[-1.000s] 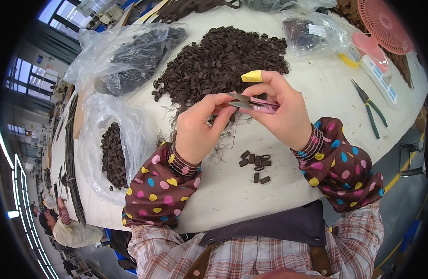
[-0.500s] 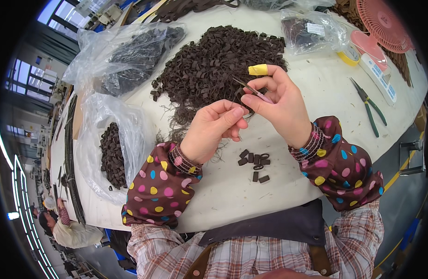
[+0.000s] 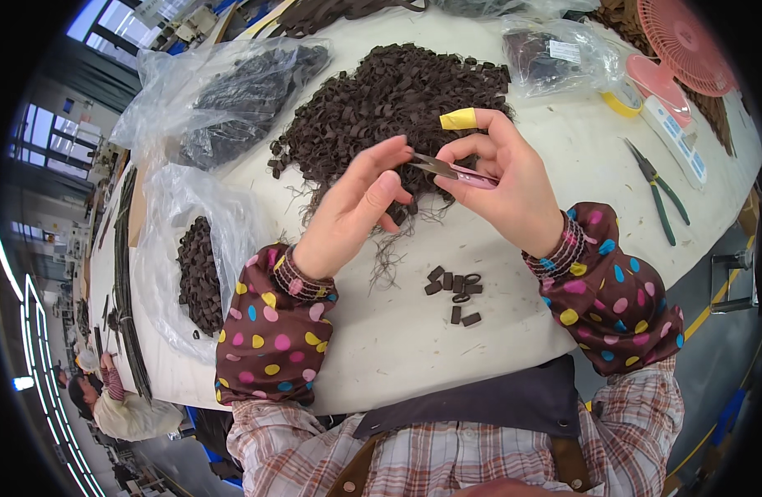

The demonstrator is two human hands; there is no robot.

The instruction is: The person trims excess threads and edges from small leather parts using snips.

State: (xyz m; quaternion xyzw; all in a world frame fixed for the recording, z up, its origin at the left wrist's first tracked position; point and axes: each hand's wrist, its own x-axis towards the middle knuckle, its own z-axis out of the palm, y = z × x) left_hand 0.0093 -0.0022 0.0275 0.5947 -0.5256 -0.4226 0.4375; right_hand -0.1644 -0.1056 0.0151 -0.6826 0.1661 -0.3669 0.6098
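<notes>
My right hand (image 3: 501,170) grips a small pair of pink-handled thread snips (image 3: 454,170), their metal blades pointing left. Yellow tape wraps its raised index fingertip. My left hand (image 3: 356,199) is just left of the blades, fingers apart, with nothing visible held in it. Both are above the near edge of a large pile of dark brown fabric loops (image 3: 389,99) with loose thread ends. Below them on the white table (image 3: 381,348), several neat loops (image 3: 457,283) form a small group. Wispy loose threads (image 3: 387,261) trail under my left hand.
At left, an open clear bag (image 3: 161,290) holds dark loops; another filled bag (image 3: 248,91) lies behind it. Green-handled pliers (image 3: 658,195), a white box-like strip (image 3: 675,137), yellow tape roll (image 3: 621,101) and pink fan (image 3: 683,45) are at right. A person (image 3: 132,410) sits far left.
My left hand has moved left and its fingers have spread apart. The snips in my right hand have turned, showing more of the blades and handle.
</notes>
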